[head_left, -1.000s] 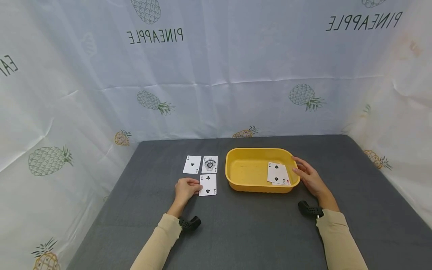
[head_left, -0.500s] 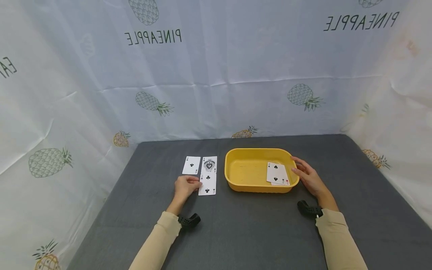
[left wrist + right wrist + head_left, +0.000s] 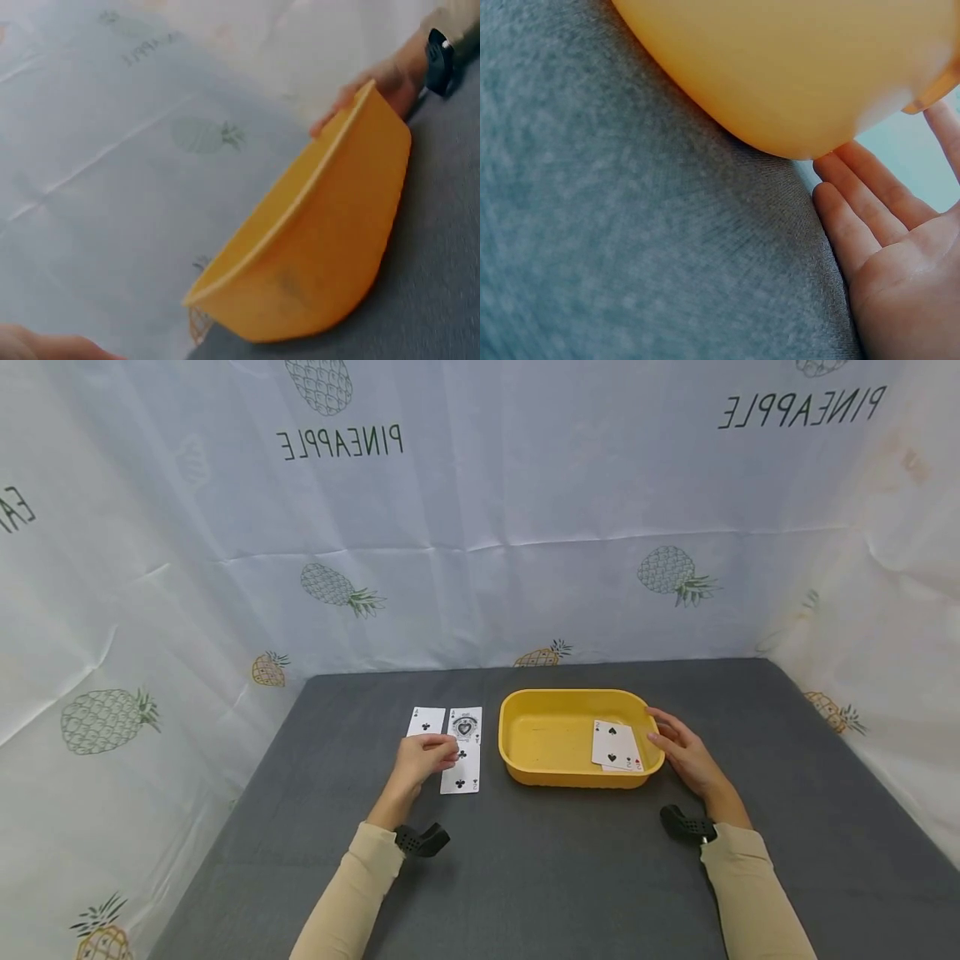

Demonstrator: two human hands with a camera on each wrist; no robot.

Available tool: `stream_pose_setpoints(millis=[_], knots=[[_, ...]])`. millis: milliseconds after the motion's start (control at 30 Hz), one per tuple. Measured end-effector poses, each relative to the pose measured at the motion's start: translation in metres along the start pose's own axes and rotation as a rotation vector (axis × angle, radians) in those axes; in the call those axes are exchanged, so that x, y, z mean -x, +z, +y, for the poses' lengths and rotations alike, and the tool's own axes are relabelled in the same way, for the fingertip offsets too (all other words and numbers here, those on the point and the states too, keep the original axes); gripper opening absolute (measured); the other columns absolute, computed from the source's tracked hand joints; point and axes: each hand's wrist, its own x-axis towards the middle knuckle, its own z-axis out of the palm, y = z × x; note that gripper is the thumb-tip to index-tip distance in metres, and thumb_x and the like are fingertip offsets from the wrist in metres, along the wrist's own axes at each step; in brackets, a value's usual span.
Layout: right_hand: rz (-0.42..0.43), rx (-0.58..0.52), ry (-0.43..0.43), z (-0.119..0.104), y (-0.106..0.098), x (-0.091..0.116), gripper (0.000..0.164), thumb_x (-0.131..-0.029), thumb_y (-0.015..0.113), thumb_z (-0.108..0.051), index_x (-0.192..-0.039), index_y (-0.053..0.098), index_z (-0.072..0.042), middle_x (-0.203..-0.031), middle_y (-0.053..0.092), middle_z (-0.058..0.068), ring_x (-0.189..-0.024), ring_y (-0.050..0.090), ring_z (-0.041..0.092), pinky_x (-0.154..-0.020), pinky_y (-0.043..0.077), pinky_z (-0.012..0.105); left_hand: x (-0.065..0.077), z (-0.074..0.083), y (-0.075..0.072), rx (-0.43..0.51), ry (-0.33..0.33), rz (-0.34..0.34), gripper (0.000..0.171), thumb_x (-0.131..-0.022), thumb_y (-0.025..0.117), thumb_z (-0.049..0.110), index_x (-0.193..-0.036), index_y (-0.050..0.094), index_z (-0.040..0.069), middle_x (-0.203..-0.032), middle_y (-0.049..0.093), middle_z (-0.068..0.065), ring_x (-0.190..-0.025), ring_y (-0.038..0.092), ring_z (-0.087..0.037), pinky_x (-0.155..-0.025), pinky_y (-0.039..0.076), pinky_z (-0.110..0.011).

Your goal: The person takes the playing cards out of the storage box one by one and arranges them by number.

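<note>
My left hand [image 3: 425, 758] hovers over face-up playing cards in the head view, fingers loosely bent and holding nothing visible. Below its fingertips lies the two of clubs [image 3: 461, 779]. That card's far edge meets an ace with an ornate emblem [image 3: 466, 727]. An ace of clubs [image 3: 426, 720] lies left of it, its near part hidden by the hand. My right hand [image 3: 684, 758] grips the right rim of a yellow basin [image 3: 562, 779]; in the right wrist view several fingers [image 3: 870, 195] lie along the outside. Inside, a two of spades [image 3: 615, 746] overlaps another card, a red-marked one.
The basin stands on a dark grey cloth-covered table [image 3: 555, 877]. White curtains [image 3: 480, 602] with pineapple prints hang behind and at both sides. A black wrist device [image 3: 422, 840] sits on each forearm, beside the beige sleeves.
The left hand first nudged the two of clubs up against the emblem ace, then let it go and rose away, up and to the right. The right hand and basin stayed put.
</note>
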Motion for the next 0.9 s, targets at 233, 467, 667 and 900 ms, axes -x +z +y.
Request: stream_pose_setpoints(millis=[233,467,667,900], knots=[[-0.004,0.0,0.003,0.0,0.0,0.0,0.056,-0.1,0.052,-0.024,-0.15,0.03,-0.016,-0.116,0.047,-0.023,-0.102,0.054,-0.011,-0.086,0.047,0.003,0.005,0.017,0.021,0.024,0.031,-0.084,0.024,-0.088,0.066,0.005,-0.107,0.068,-0.01,-0.094,0.073,-0.022,-0.067,0.067,-0.007,-0.073,0.062,-0.031],[-0.004,-0.013,0.005,-0.001,0.001,-0.001,0.056,-0.1,0.052,-0.024,-0.15,0.03,-0.016,-0.116,0.047,-0.023,-0.103,0.053,-0.011,-0.086,0.047,0.003,0.008,0.029,0.047,0.063,0.038,-0.206,0.027,-0.09,0.066,0.009,-0.11,0.067,-0.008,-0.097,0.073,-0.022,-0.072,0.07,-0.009,-0.082,0.061,-0.036],[-0.002,-0.004,0.006,-0.001,0.0,-0.001,0.056,-0.1,0.052,-0.024,-0.15,0.029,-0.015,-0.116,0.047,-0.022,-0.103,0.053,-0.011,-0.085,0.047,0.003,0.007,0.037,0.073,0.11,0.035,-0.277,0.03,-0.091,0.063,0.005,-0.115,0.063,-0.012,-0.1,0.071,-0.025,-0.069,0.068,-0.006,-0.076,0.062,-0.028],[0.004,-0.003,0.019,0.0,0.001,0.0,0.055,-0.1,0.053,-0.025,-0.149,0.031,-0.017,-0.115,0.048,-0.024,-0.102,0.054,-0.011,-0.085,0.047,0.003,0.004,0.042,0.099,0.104,0.015,-0.331,0.03,-0.093,0.062,0.008,-0.116,0.063,-0.011,-0.108,0.07,-0.027,-0.072,0.07,-0.007,-0.086,0.059,-0.038]])
